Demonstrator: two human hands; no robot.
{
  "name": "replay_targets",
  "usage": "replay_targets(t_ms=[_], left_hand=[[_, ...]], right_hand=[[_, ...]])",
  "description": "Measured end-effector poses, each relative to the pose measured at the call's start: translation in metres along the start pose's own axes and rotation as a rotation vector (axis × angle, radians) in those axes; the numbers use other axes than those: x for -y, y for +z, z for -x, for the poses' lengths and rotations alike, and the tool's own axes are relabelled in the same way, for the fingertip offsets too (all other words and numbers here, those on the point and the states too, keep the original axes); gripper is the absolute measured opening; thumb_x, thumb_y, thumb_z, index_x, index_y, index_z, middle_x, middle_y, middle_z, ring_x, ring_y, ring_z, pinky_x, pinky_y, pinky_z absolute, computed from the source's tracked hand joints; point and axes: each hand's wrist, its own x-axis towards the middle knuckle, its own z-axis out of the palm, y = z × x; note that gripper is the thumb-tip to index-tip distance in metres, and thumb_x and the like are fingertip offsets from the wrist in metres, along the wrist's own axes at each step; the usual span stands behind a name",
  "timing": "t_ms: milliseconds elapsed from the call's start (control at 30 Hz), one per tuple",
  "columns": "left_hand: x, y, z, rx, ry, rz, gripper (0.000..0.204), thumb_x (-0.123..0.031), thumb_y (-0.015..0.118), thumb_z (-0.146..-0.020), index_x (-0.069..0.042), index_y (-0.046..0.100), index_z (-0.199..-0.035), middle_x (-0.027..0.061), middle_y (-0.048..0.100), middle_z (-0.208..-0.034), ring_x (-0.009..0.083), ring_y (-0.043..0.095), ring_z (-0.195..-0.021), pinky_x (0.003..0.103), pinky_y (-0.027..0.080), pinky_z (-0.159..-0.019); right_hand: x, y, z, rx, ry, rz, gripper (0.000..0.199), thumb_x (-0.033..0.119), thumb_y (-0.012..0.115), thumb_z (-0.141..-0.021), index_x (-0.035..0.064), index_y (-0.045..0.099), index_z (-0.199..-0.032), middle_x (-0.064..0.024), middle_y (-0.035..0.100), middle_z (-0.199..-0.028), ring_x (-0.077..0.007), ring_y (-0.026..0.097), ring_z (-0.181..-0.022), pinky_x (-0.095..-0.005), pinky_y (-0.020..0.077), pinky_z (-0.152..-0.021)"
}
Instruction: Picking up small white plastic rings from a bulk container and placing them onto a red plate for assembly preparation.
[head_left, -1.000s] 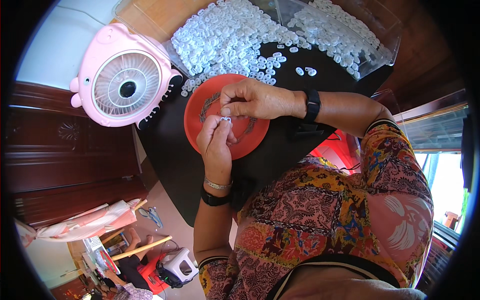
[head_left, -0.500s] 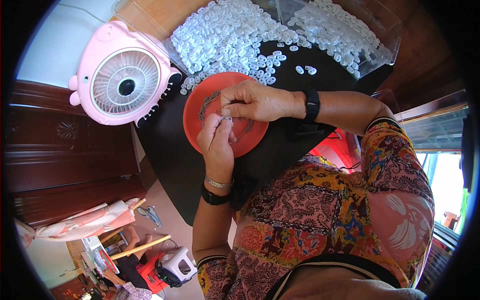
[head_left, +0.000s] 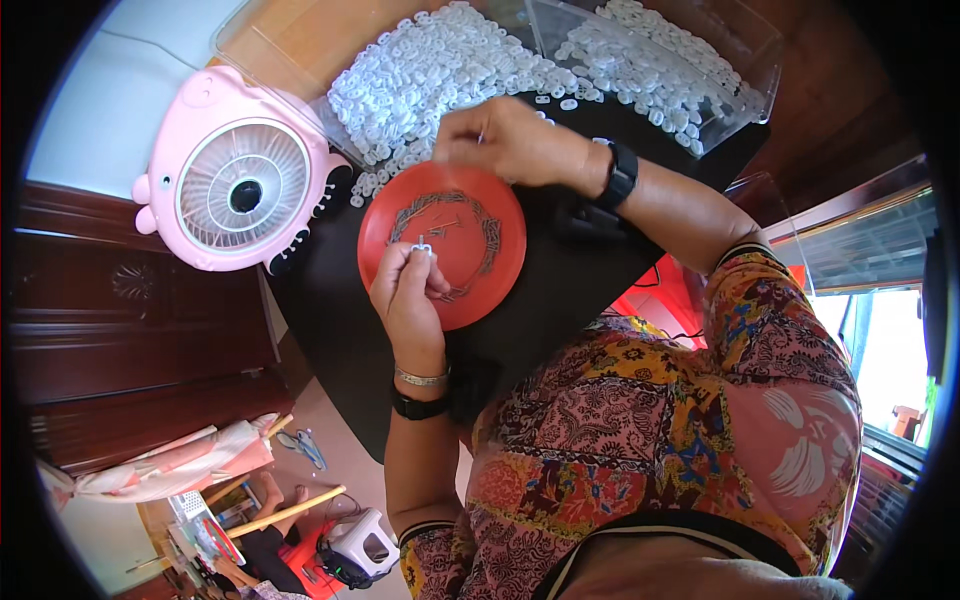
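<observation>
Over the left part of a red plate (head_left: 505, 215), my left hand (head_left: 408, 300) pinches a small white plastic piece (head_left: 423, 247) between thumb and finger. A thin metal screw or pin stands up from it. My right hand (head_left: 510, 142) is above the plate's far edge, near the heap of white two-holed oval pieces (head_left: 430, 75). Its fingertips are smeared by motion, so what they hold cannot be made out. Many small metal screws (head_left: 492, 235) lie in a ring on the plate, with several loose ones in its middle.
A pink animal-shaped fan (head_left: 250, 180) stands left of the dark table (head_left: 330, 340). Clear plastic trays (head_left: 760, 75) hold more white pieces at the far side. Below left are a white stool (head_left: 362, 545) and another person (head_left: 262, 545).
My right hand has left my left hand and moved up and away toward the white pieces. My left hand still holds its white piece, now with a pin showing upright.
</observation>
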Motion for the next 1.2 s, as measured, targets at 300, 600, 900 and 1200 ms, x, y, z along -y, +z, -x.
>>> replay_targets(t_ms=[300,600,900,1200], left_hand=[[0.0,0.0,-0.001,0.012,-0.001,0.015,0.016,-0.014,0.047,-0.09,-0.003,0.054,-0.08,0.003,0.054,-0.065,0.0104,0.051,-0.055,0.022,0.038,-0.053],[-0.002,0.003,0.001,0.02,-0.002,0.038,0.016,-0.013,0.05,-0.089,-0.002,0.054,-0.078,0.0022,0.053,-0.062,0.009,0.05,-0.056,0.022,0.037,-0.053],[-0.004,0.002,0.002,0.11,-0.034,0.045,0.017,-0.013,0.045,-0.09,-0.001,0.054,-0.082,0.0064,0.059,-0.07,0.0137,0.057,-0.06,0.023,0.042,-0.056],[-0.006,0.006,0.002,0.135,-0.04,0.178,0.016,-0.011,0.046,-0.09,0.0,0.056,-0.084,0.012,0.065,-0.085,0.015,0.061,-0.07,0.023,0.045,-0.061]], right_hand=[[-0.045,-0.014,-0.003,0.193,0.136,0.876,0.016,0.024,0.061,-0.078,0.0086,0.064,-0.08,-0.0116,0.065,-0.08,-0.0313,0.063,-0.08,-0.0424,0.0493,-0.07],[-0.045,-0.009,-0.005,0.207,0.072,0.912,0.018,0.021,0.06,-0.079,0.0049,0.066,-0.082,-0.016,0.066,-0.081,-0.0338,0.064,-0.081,-0.0424,0.0509,-0.074],[-0.031,-0.007,-0.003,0.061,0.249,-0.068,0.02,0.012,0.06,-0.086,-0.0007,0.066,-0.1,-0.0074,0.068,-0.082,-0.0121,0.064,-0.073,-0.0254,0.0514,-0.068],[0.017,0.038,0.018,0.245,0.092,-0.574,0.012,0.005,0.062,-0.087,0.0007,0.063,-0.098,-0.0013,0.065,-0.088,-0.0072,0.06,-0.083,-0.0241,0.0483,-0.077]])
